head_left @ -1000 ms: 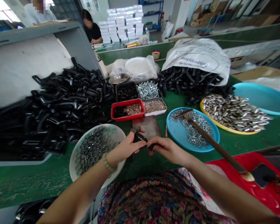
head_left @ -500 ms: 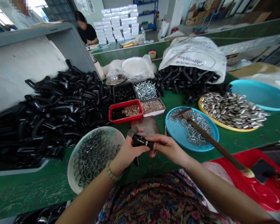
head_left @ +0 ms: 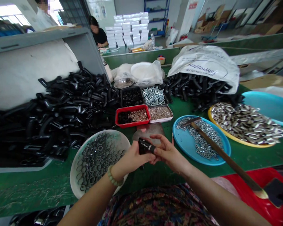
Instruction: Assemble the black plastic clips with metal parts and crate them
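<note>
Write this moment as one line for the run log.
left hand: holds black plastic part | right hand: pinches same part | nearby: white bowl of metal rings

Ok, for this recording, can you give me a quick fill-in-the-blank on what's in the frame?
The left hand and right hand both hold a small ____ plastic part.
The bead bracelet is on the ____ wrist.
The hammer lies across the ____ plate.
The white bowl holds metal ____.

Missing words: black, left, blue, rings.
</note>
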A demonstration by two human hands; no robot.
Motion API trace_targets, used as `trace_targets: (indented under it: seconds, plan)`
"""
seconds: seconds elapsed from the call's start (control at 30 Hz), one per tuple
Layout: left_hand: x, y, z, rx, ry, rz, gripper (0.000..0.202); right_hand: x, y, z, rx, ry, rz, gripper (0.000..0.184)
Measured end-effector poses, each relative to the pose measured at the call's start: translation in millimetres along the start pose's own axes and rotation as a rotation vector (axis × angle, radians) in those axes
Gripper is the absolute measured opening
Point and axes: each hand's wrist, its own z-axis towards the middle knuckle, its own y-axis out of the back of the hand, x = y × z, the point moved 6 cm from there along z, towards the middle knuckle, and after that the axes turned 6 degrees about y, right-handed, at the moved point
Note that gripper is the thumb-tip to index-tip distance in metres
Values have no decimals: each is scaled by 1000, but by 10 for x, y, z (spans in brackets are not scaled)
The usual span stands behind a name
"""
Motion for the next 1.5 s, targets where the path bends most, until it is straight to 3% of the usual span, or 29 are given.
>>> trace_targets:
  seconds: [0.1,0.17,0.2,0.23,0.3,0.37,0.43,0.53,0.73,0.93,1.07,1.27,1.5]
  plan:
    - [-24,208,53,-68,-2,309,72,157,83,209,96,-34,-289,35]
    - [-92,345,147,-136,-71,593,52,379,191,526,149,46,-662,27]
    - [-128,378,214,-164,-119,747,46,527,250,733,113,146,-913,24]
    - [-147,371,295,-171,-168,906,42,670,289,951,45,259,-1215,21]
    - [-109,250,477,-118,-266,1216,40,696,244,1391,142,302,-1797,23]
    - [13,74,640,-37,-364,1447,43,592,189,1746,244,278,-1954,17]
    - [136,-46,741,-19,-454,1543,48,461,141,1958,315,262,-1987,13]
    - [245,-61,768,-77,-505,1525,51,342,133,2069,354,281,-2010,14]
    - [220,71,702,-206,-401,1381,39,476,239,2013,185,321,-1903,22]
    - [244,113,808,-256,-250,1252,68,608,546,1347,22,301,-1600,21]
    - [272,128,813,-276,-246,1245,65,476,773,907,89,221,-1329,14]
    - [283,116,790,-294,-270,1259,63,349,830,825,91,153,-1522,15]
    - [279,103,793,-303,-279,1298,64,178,626,791,162,217,-1732,18]
